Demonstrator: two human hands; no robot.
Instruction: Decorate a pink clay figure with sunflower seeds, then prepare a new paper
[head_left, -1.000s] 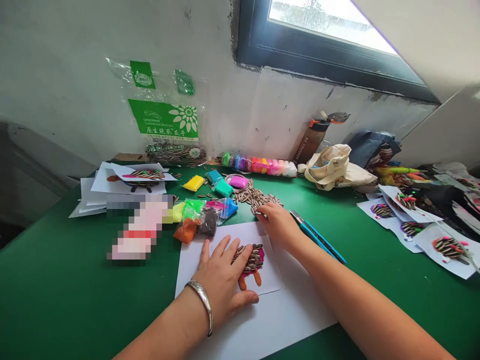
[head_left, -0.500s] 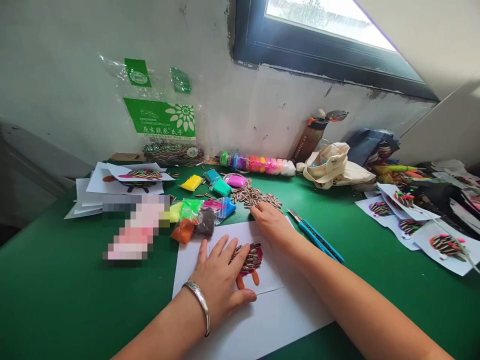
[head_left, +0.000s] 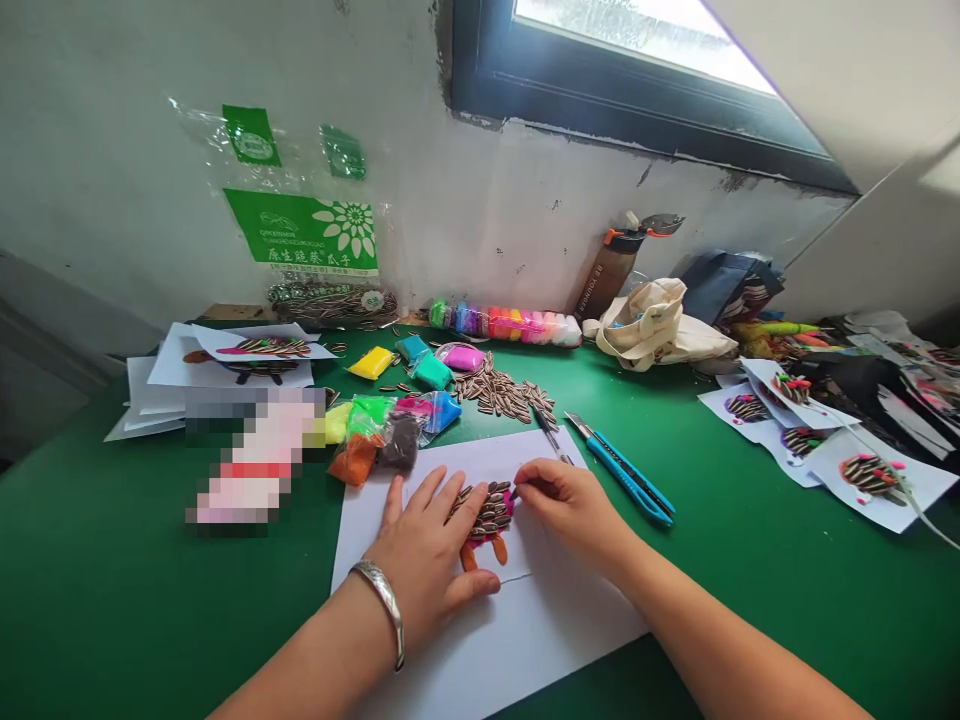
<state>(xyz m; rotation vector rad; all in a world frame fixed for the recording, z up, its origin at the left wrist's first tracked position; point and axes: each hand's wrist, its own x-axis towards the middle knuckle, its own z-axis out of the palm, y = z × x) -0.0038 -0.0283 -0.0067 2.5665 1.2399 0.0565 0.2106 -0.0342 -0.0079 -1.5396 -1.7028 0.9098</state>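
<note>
Right hand (head_left: 574,505) has come back from the sunflower seed pile (head_left: 506,395) to the clay figure (head_left: 487,515).
It is pinching a seed, pressing it in; left hand (head_left: 427,555) is lying flat, fingers spread, steadying the paper (head_left: 555,620).

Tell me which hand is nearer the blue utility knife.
Right. The right hand lies just left of the blue utility knife; the left hand rests farther left, on the white paper.

Both forearms are showing bare, with no sleeves reaching into view. The left hand (head_left: 424,555) is wearing 1 smooth silver bangle (head_left: 382,610) around the wrist, sitting at 7 o'clock from the knuckles. The right hand (head_left: 574,505) is wearing nothing, its fingernails showing short and unpainted.
</note>
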